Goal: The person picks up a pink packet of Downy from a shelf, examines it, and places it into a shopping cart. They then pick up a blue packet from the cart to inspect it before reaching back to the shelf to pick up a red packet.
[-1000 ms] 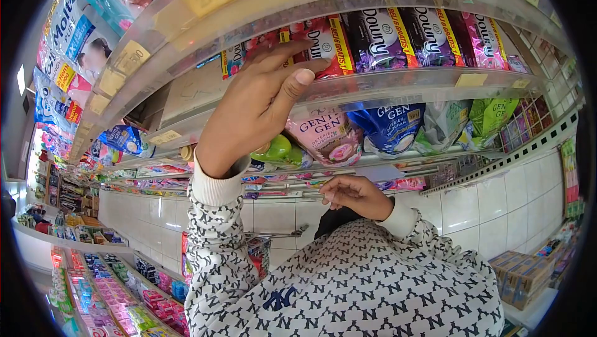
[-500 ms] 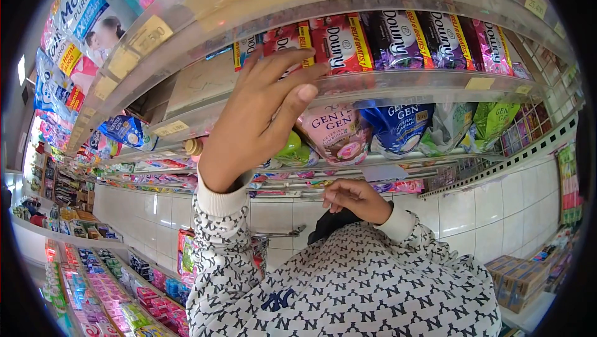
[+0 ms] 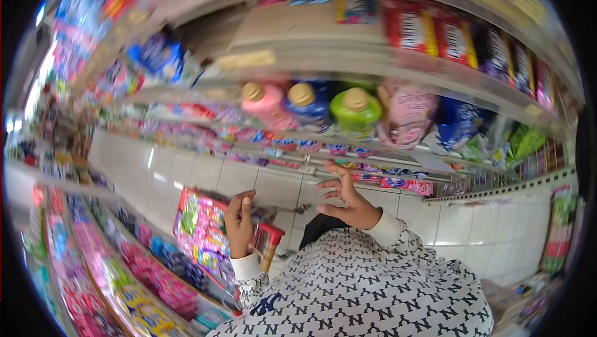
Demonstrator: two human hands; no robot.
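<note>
My left hand (image 3: 239,222) is low at the left, beside the red handle (image 3: 271,230) of a shopping cart. Its fingers are loosely bent, thumb apart, and I see nothing in it. My right hand (image 3: 349,201) is held in front of my body with the fingers spread, touching nothing. Colourful packs (image 3: 202,222) fill the cart left of my left hand. On the shelf ahead stand a pink bottle (image 3: 268,106), a blue bottle (image 3: 309,110) and a green bottle (image 3: 356,116). Red Downy packs (image 3: 410,31) lie on the shelf above them.
A pink Gentle Gen pouch (image 3: 408,113) and a blue pouch (image 3: 460,119) stand right of the bottles. Lower shelves hold more packs. Behind the cart, a slanted display (image 3: 146,262) carries rows of goods. White floor tiles (image 3: 479,231) run along the aisle.
My left hand has dropped from the Downy packs to beside the cart handle. My right hand's fingers have spread. The view has swung left, bringing the bottles and cart into fuller view.
</note>
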